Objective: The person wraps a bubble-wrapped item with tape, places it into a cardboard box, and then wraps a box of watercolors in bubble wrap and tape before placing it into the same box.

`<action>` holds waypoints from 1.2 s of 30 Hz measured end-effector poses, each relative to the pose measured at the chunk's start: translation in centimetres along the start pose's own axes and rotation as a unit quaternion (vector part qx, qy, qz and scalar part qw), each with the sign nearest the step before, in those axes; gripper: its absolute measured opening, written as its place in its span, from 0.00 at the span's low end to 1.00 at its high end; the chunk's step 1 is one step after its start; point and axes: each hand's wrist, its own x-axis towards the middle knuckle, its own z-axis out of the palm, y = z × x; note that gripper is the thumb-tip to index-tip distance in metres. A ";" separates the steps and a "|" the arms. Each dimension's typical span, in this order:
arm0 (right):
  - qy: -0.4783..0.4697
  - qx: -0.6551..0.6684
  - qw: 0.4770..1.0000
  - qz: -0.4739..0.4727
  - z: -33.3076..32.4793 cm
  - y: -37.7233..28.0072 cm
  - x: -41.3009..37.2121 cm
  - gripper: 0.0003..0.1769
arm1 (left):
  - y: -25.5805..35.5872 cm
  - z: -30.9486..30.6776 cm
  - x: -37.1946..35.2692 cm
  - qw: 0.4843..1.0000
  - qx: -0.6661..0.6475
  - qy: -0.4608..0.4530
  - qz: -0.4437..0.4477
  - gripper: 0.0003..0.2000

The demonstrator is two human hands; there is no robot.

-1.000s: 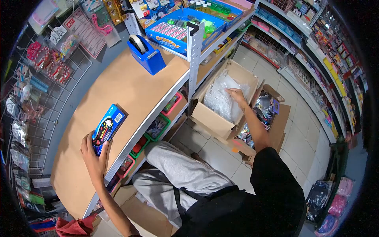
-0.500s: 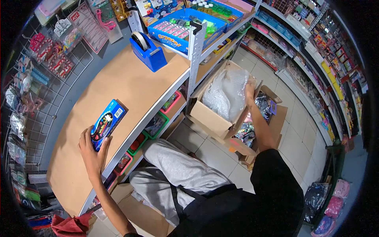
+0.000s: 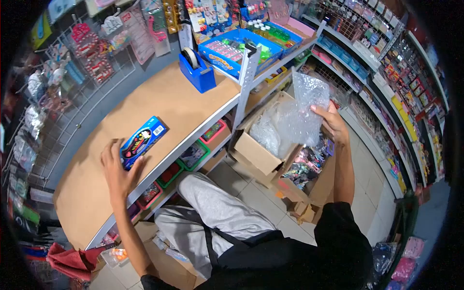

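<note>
A small blue box with a barcode lies on the brown tabletop. My left hand is around its near end, fingers on one side and thumb on the other. My right hand pinches a sheet of clear bubble wrap and holds it up above an open cardboard box. More bubble wrap lies inside that box. Just beside it, a second open carton holds many small packaged goods.
A blue tape dispenser stands at the table's back, near a metal shelf post. Coloured baskets sit on the shelf below the tabletop. Hanging goods line the wire rack at left, and stocked shelves curve along the right.
My right hand has lifted the bubble wrap sheet up out of the cardboard box. My left hand stays at the blue box on the table. The view has shifted slightly.
</note>
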 end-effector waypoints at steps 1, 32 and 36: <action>-0.029 0.024 0.999 -0.024 1.4 -0.4 0.2 0.27 | 0.2 0.4 -0.3 1.000 -0.023 0.018 -0.006 0.34; -0.346 -0.079 0.931 -0.084 36.3 4.6 16.2 0.46 | -8.2 -4.0 -2.4 0.872 -0.336 0.079 -0.346 0.12; -0.350 -0.343 0.803 -0.339 38.2 6.5 15.2 0.48 | -12.3 -5.4 -5.5 0.941 -0.133 0.144 -0.276 0.12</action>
